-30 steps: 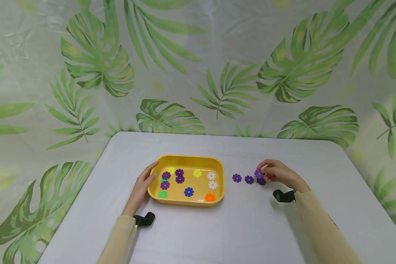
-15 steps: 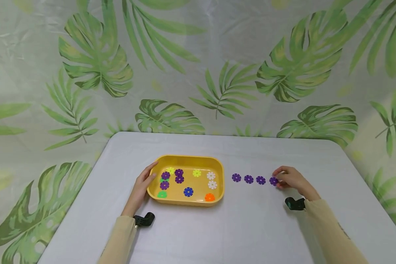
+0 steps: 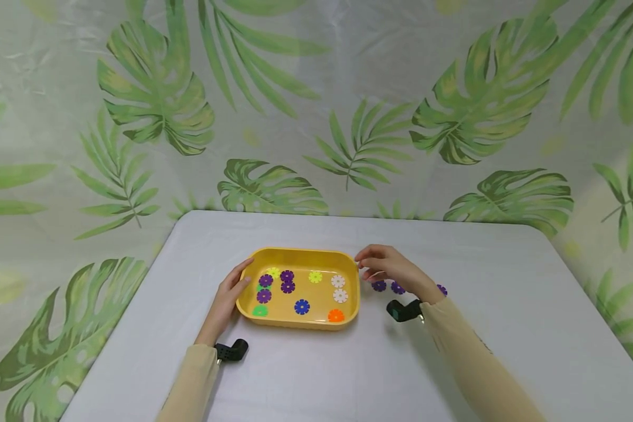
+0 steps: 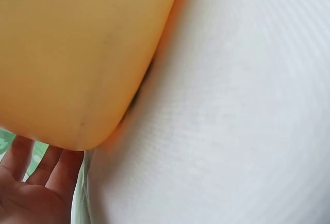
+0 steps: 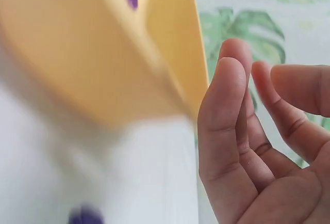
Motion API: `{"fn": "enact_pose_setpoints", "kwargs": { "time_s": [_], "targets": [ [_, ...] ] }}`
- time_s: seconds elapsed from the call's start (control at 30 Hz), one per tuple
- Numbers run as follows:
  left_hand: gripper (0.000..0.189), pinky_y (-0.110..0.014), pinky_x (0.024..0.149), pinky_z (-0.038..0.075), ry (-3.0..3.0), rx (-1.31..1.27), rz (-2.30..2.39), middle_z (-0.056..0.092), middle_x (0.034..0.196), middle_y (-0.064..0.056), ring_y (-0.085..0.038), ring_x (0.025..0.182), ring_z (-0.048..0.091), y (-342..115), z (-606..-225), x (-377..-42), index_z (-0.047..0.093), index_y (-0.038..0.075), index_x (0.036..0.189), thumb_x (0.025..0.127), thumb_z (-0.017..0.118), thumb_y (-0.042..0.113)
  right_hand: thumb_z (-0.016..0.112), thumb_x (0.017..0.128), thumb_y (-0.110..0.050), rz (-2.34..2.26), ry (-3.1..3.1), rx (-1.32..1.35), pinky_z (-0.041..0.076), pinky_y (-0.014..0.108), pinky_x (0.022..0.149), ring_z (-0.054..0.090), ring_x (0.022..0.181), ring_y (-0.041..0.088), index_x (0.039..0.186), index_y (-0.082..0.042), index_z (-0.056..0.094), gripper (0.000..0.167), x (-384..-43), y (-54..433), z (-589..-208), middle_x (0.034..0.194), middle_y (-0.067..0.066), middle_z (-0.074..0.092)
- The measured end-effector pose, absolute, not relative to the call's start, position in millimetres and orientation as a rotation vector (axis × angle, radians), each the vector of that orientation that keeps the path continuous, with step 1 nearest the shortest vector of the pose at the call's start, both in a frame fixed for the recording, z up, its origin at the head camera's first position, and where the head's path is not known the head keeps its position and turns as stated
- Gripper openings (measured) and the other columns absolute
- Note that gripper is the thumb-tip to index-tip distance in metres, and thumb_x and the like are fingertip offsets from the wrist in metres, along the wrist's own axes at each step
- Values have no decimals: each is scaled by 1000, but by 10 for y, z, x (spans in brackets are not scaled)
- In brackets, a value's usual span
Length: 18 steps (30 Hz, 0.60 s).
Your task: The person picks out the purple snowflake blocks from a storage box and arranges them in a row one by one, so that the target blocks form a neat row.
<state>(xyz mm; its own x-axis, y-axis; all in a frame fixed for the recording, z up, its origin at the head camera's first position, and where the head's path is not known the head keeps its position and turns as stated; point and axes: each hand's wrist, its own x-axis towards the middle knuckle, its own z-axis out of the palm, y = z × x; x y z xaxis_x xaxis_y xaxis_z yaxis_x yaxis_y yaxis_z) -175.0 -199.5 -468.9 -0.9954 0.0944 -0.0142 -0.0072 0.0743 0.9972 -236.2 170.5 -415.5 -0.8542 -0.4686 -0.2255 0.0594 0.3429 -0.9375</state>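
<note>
My left hand (image 3: 225,303) grips the left rim of a yellow plastic tray (image 3: 295,324), with the thumb over the edge. In the left wrist view, the fingers (image 4: 64,175) meet the tray's outer wall, their tips hidden. Snowflake-shaped plastic discs lie inside the tray: several purple ones (image 3: 264,296), a blue one (image 3: 302,306), two white ones (image 3: 340,296), an orange one (image 3: 336,316), and yellow and green ones. My right hand (image 3: 395,269) hovers at the tray's right rim, fingers loosely bent and holding nothing. Beneath it, purple discs (image 3: 378,286) lie on the table, partly covered by hand and wrist.
A white-covered table (image 3: 306,375) carries everything. Behind it hangs a leaf-patterned cloth (image 3: 369,117). One purple disc (image 3: 442,289) at the row's right end shows past my right wrist. Each wrist wears a black camera (image 3: 403,310).
My right hand laid a purple disc at the right end of the row, let go, and moved left to the tray's rim. The left hand and tray stayed in place.
</note>
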Motion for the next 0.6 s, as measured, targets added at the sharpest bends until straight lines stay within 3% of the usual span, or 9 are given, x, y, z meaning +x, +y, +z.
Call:
{"fn": "enact_pose_setpoints", "kwargs": {
  "time_s": [0.07,0.27,0.6],
  "targets": [
    [45,-33,114,21,2248,95,2087,26,155,-8,-20,142,20,-1990,-4690,-1751,37,8,147,103,44,13,51,99,-14,-1523,2112,-382,56,34,79,61,85,28,120,10,52,32,-2372,1449,-4139,113,28,55],
    [45,-34,114,20,2254,97,2089,26,155,-8,-20,142,21,-1995,-4706,-1754,37,8,147,103,44,13,51,99,-15,-1473,2001,-441,55,39,83,62,93,38,121,9,54,32,-2405,831,-4198,120,28,55],
    [45,-36,114,19,2219,112,2121,26,155,-8,-21,142,20,-2010,-4725,-1771,37,7,147,103,43,13,49,97,-5,-1440,1981,-325,54,41,84,64,96,36,124,7,55,30,-2517,288,-4428,120,19,57]
  ]
}}
